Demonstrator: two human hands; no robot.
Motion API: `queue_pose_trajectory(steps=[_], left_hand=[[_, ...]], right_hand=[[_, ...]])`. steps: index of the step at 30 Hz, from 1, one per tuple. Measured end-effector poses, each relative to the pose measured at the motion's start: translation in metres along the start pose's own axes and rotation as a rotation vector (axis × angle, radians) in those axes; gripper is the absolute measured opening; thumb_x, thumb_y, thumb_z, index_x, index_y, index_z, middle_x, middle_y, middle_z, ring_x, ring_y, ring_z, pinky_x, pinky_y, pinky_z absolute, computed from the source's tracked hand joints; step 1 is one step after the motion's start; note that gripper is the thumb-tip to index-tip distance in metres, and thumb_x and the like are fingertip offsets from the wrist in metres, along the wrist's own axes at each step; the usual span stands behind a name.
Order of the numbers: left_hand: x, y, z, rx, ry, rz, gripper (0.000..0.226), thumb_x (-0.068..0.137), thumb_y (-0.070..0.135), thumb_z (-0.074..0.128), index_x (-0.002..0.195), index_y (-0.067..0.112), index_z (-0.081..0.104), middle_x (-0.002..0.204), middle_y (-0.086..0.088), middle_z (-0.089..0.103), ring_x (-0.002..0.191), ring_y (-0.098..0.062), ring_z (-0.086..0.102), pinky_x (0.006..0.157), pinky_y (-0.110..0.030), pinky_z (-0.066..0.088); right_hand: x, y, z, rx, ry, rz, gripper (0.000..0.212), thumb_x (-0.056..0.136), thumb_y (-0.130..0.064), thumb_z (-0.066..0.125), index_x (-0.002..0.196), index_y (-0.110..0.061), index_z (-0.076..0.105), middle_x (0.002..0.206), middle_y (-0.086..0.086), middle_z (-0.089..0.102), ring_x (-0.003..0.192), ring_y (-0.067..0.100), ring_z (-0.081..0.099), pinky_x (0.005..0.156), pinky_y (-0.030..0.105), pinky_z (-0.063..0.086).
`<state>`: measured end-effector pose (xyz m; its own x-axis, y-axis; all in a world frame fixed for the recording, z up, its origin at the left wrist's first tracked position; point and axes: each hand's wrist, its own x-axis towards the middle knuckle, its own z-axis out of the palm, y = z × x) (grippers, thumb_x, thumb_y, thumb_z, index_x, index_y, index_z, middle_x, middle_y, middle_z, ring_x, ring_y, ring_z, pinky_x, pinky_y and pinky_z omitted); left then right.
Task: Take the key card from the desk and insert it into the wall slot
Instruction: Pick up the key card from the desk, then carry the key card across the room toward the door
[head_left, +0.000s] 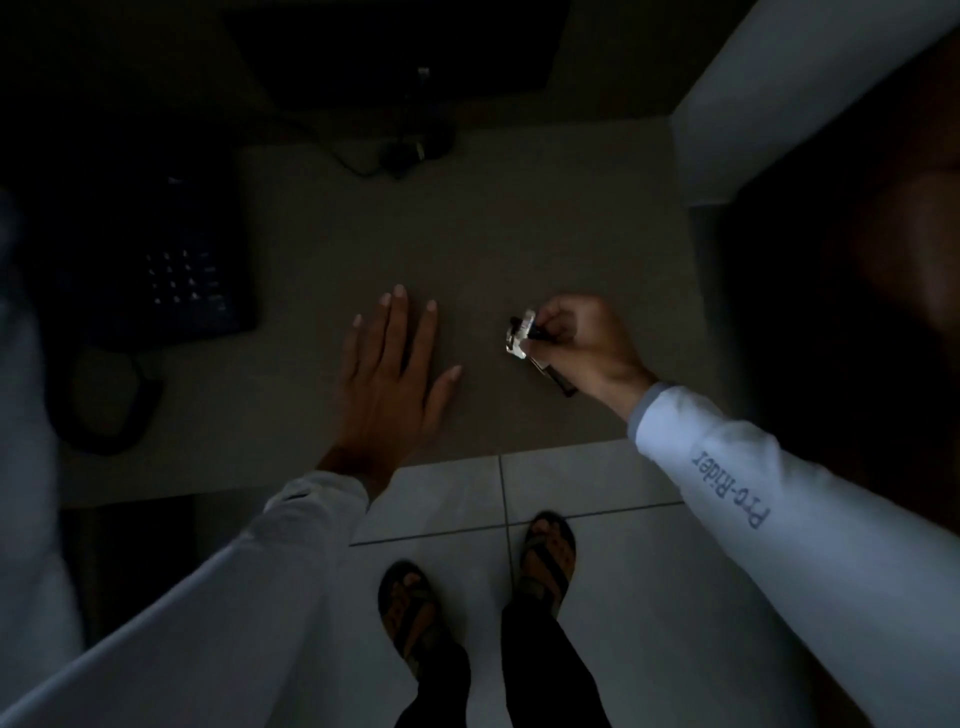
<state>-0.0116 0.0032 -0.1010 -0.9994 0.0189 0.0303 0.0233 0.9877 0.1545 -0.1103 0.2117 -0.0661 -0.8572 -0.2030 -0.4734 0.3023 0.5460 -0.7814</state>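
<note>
The room is dim. The right hand (576, 343) hovers over the table (493, 218), its fingers (540, 332) curled shut around the key card (519, 335), a small pale piece with a dark strip (558, 382) trailing from under the palm toward the wrist. The card sits just right of the left hand (387, 374), which lies flat on the table, its fingers spread wide and holding nothing. The right sleeve (779, 499) reads "Pro-Rider". One phone (171, 260) with a keypad lies well left of the left hand. Two sandalled feet (410, 608) stand on the tiled floor (649, 571) below the table edge.
</note>
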Motion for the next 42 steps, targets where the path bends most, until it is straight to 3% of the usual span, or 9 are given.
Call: queue_pose_trajectory(steps=[6,10,15,21,25,28,31,37,42], left_hand=[[0.033,0.013,-0.108,0.043,0.191,0.106,0.065,0.11,0.051,0.035,0.156,0.007,0.046,0.162,-0.029,0.045,0.15,-0.044,0.044,0.12,-0.063,0.041],[0.066,0.034,-0.218,0.072,0.324,0.141,0.066,0.11,0.053,0.035,0.158,0.007,0.043,0.164,-0.028,0.042,0.152,-0.042,0.041,0.121,-0.062,0.04],[0.113,0.07,-0.379,0.107,0.499,0.208,0.068,0.109,0.054,0.038,0.16,0.01,0.038,0.166,-0.026,0.039,0.155,-0.04,0.037,0.123,-0.061,0.037],[0.143,0.125,-0.565,0.096,0.742,0.329,0.068,0.109,0.054,0.038,0.16,0.01,0.039,0.167,-0.026,0.038,0.155,-0.039,0.035,0.124,-0.061,0.037],[0.151,0.158,-0.658,0.079,0.873,0.404,0.067,0.11,0.055,0.034,0.16,0.011,0.039,0.167,-0.026,0.037,0.155,-0.04,0.036,0.123,-0.061,0.037],[0.162,0.19,-0.701,0.049,0.961,0.452,0.067,0.109,0.054,0.035,0.16,0.011,0.04,0.167,-0.026,0.038,0.154,-0.04,0.037,0.123,-0.062,0.037],[0.161,0.24,-0.737,0.033,0.997,0.518,0.068,0.109,0.056,0.03,0.16,0.013,0.039,0.167,-0.026,0.038,0.154,-0.04,0.038,0.123,-0.063,0.037],[0.128,0.357,-0.769,-0.033,1.022,0.652,0.073,0.106,0.059,0.027,0.164,0.015,0.03,0.17,-0.024,0.031,0.157,-0.039,0.032,0.126,-0.061,0.032],[0.068,0.471,-0.777,-0.123,1.035,0.796,0.072,0.106,0.059,0.034,0.164,0.017,0.031,0.171,-0.021,0.031,0.158,-0.037,0.031,0.125,-0.062,0.033]], right_hand=[[-0.042,-0.077,-0.063,0.047,0.066,-0.143,0.044,0.084,0.003,0.069,0.122,-0.014,0.054,0.087,0.029,0.074,0.078,0.037,0.073,0.07,0.03,0.055],[-0.078,-0.168,-0.123,0.077,0.151,-0.231,0.038,0.083,0.001,0.072,0.12,-0.006,0.063,0.101,0.023,0.076,0.089,0.028,0.074,0.078,0.023,0.058],[-0.145,-0.301,-0.215,0.085,0.308,-0.349,0.031,0.075,0.0,0.079,0.104,-0.003,0.073,0.086,0.013,0.076,0.065,-0.004,0.07,0.06,0.005,0.051],[-0.252,-0.444,-0.319,0.086,0.493,-0.527,0.047,0.073,-0.008,0.08,0.117,-0.022,0.072,0.102,0.012,0.075,0.092,0.021,0.075,0.075,0.04,0.066],[-0.321,-0.507,-0.373,0.116,0.592,-0.631,0.029,0.077,-0.005,0.079,0.1,-0.022,0.077,0.108,0.016,0.074,0.1,0.027,0.073,0.074,0.044,0.065],[-0.372,-0.532,-0.407,0.087,0.678,-0.68,0.023,0.082,-0.009,0.076,0.102,-0.021,0.077,0.108,0.01,0.075,0.096,0.021,0.074,0.062,0.03,0.063],[-0.429,-0.539,-0.445,0.042,0.766,-0.7,0.025,0.087,-0.007,0.072,0.111,-0.01,0.073,0.11,0.016,0.075,0.101,0.027,0.074,0.065,0.028,0.063],[-0.541,-0.501,-0.508,-0.01,0.984,-0.691,0.027,0.09,-0.002,0.064,0.114,-0.012,0.07,0.111,0.013,0.074,0.107,0.028,0.069,0.083,0.047,0.064],[-0.646,-0.439,-0.558,-0.009,1.133,-0.617,0.027,0.088,0.003,0.062,0.104,-0.017,0.073,0.1,0.012,0.072,0.102,0.034,0.068,0.083,0.051,0.063]])
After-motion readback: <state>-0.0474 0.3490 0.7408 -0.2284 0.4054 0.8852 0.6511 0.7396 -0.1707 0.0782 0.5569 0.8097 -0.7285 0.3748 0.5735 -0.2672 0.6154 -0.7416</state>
